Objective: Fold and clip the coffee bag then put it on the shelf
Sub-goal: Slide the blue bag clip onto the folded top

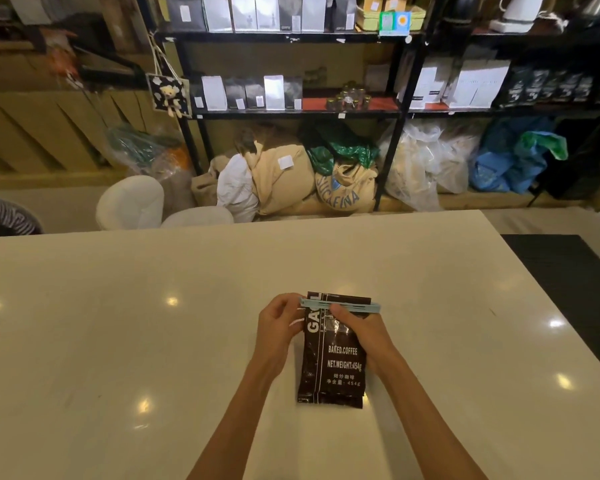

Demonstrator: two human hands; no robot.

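Observation:
A black coffee bag (333, 368) with white lettering lies flat on the white table (153, 323), its top end pointing away from me. A light blue bar clip (355, 305) runs across the bag's top edge. My left hand (279, 322) grips the clip's left end and the bag's left corner. My right hand (362, 329) presses on the clip near its middle, thumb on the bar, fingers over the bag's upper right side. The black shelf (291, 112) stands beyond the table, holding several coffee bags.
Sacks and plastic bags (340, 188) are piled on the floor under the shelf. Two white chairs (132, 202) stand at the table's far edge. A black mat (568, 271) lies on the right. A person's striped sleeve (4, 216) shows at the far left.

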